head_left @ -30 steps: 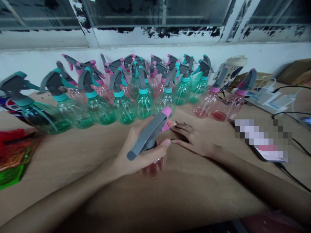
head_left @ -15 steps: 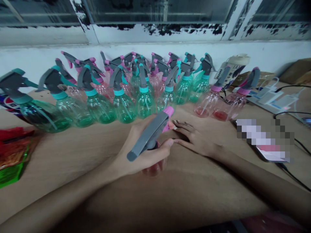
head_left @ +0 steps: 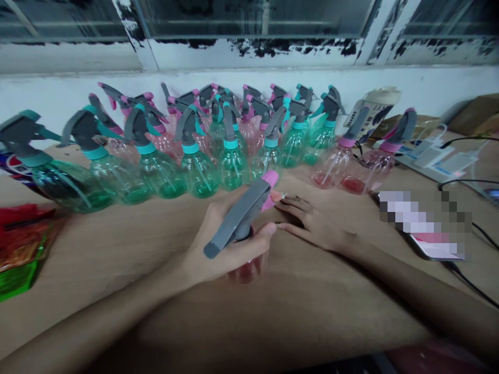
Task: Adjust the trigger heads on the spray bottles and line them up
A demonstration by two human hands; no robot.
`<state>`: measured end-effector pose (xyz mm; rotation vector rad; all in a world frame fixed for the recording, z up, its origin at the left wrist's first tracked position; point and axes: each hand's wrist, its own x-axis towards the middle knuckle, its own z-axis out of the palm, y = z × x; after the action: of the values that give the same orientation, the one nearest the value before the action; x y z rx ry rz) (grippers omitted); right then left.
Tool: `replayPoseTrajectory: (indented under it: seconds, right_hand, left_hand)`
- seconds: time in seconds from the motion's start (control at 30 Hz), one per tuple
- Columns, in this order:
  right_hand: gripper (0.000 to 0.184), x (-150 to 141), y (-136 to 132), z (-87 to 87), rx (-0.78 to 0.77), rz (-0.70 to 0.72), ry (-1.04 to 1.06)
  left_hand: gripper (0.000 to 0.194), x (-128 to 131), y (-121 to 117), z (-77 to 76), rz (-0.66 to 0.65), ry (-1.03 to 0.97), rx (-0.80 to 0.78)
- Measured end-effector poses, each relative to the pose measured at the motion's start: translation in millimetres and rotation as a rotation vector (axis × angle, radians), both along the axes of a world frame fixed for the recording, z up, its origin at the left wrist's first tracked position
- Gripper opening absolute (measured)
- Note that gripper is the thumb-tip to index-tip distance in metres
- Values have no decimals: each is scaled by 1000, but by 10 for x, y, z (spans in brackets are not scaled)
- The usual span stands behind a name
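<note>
A pink spray bottle (head_left: 246, 271) with a grey and pink trigger head stands on the wooden table before me. My left hand (head_left: 210, 246) is wrapped round it just under the head, thumb toward the right. My right hand (head_left: 317, 221) lies flat on the table right of the bottle, its fingers stretched out toward the pink nozzle and the left fingertips. Whether the right fingertips touch the bottle or the left fingers is hard to tell. Behind my hands stands a row of green spray bottles (head_left: 198, 179) with turquoise collars, and pink ones (head_left: 329, 169) to the right.
A phone (head_left: 423, 228) with a blurred screen lies at right, with cables and a power strip (head_left: 429, 161) behind it. Red and green plastic packets (head_left: 23, 249) lie at left. A white printed cup (head_left: 372, 111) stands near the back wall.
My left fingers and thumb shift very slightly on the spray bottle. The bottle and my right hand stay in nearly the same place.
</note>
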<state>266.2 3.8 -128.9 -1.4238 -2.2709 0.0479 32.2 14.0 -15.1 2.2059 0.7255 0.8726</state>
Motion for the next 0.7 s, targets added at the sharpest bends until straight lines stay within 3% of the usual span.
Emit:
replayPoseTrajectory:
  seconds: [0.43, 0.7]
  right_hand:
    - [53, 1, 1, 5, -4, 8, 0]
    - [52, -4, -3, -14, 12, -11, -27]
  left_hand:
    - [37, -15, -30, 0, 16, 27, -20]
    - [32, -7, -20, -24, 42, 52, 5]
